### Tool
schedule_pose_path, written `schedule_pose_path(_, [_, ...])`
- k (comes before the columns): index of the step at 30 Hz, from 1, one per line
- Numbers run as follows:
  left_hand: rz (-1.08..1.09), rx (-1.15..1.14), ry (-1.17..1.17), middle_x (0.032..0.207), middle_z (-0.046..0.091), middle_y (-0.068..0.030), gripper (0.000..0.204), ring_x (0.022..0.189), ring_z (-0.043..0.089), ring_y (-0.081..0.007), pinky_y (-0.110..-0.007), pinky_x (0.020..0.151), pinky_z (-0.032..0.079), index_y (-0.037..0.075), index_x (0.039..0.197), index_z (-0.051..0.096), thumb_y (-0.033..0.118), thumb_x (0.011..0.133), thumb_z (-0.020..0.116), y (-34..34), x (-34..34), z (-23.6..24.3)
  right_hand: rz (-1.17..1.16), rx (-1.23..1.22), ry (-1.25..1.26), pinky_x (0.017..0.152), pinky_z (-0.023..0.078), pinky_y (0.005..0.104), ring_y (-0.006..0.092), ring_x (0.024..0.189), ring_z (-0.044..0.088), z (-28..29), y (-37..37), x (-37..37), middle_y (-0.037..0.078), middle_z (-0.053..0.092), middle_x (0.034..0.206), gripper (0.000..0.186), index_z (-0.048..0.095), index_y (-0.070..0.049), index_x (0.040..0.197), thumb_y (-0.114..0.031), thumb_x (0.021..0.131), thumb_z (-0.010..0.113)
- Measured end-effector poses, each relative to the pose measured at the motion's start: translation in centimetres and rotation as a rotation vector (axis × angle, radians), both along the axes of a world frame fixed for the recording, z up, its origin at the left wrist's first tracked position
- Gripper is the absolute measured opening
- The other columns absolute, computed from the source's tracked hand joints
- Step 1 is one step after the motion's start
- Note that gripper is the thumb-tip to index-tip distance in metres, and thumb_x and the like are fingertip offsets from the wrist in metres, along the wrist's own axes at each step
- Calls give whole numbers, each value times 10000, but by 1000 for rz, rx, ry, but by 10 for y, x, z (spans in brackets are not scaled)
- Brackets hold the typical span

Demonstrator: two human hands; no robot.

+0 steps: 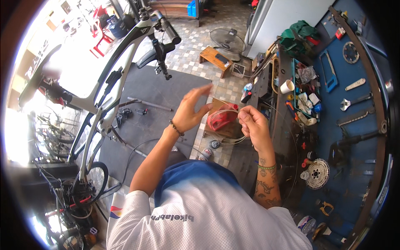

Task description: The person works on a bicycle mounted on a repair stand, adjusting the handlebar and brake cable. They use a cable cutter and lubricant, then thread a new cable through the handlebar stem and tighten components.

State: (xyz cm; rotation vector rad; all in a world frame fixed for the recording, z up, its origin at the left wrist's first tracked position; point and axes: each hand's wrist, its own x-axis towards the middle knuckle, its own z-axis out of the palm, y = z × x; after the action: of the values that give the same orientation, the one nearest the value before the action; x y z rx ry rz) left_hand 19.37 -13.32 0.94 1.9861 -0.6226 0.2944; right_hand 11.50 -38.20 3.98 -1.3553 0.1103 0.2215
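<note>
My right hand (254, 127) pinches a loose coil of thin pale cable (234, 141) between thumb and fingers, in front of my body. The coil hangs in loops to the left of that hand, and a thin strand seems to trail off to the right, over the workbench. My left hand (191, 109) is raised to the left of the coil, apart from it. Its fingers are stretched out, the tips slightly blurred, with nothing visible in them. Behind the loops, a red object (223, 121) rests on a small wooden box (210, 132) on the floor.
On the left stands a bicycle frame (125, 62) above a dark mat (183, 81) with loose parts. The workbench (285, 137) on my right carries a teal basket (296, 75), a paper cup (287, 86) and a cassette (317, 173). Ahead are a low wooden stool (208, 57) and a fan (227, 39).
</note>
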Motion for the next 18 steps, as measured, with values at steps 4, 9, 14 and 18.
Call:
schedule_pose_path(4, [-242, -131, 571, 949, 727, -57, 236, 868, 677, -152, -310, 823, 541, -11, 1186, 731, 160, 1049, 643, -7, -3, -30, -208, 181, -40, 484, 246, 181, -9, 593, 339, -1, -30, -10, -65, 482, 793, 198, 613, -84, 1006, -261, 1094, 624])
schedule_pose_path(9, [-222, -228, 669, 770, 567, 41, 257, 689, 521, -45, -228, 626, 446, -5, 1140, 740, 204, 1097, 598, 2, -13, -48, -443, 419, -131, 481, 213, 197, 9, 588, 305, -10, -57, -18, -72, 453, 772, 201, 611, -100, 1012, -277, 1105, 602])
schedule_pose_path(14, [-178, -620, 977, 750, 457, 82, 405, 598, 338, -8, -194, 503, 262, 20, 1272, 685, 355, 1132, 506, -30, -32, -32, -542, 584, -136, 477, 233, 210, 25, 599, 327, -30, -35, -11, -65, 460, 765, 208, 608, -98, 1006, -283, 1102, 604])
schedule_pose_path(18, [-183, -795, 1034, 754, 422, 93, 494, 573, 296, -8, -197, 481, 230, 30, 1294, 675, 431, 1146, 427, -60, -46, -7, -617, 674, -128, 476, 241, 210, 33, 586, 315, -42, 1, -1, -57, 447, 765, 200, 588, -86, 1040, -270, 1116, 577])
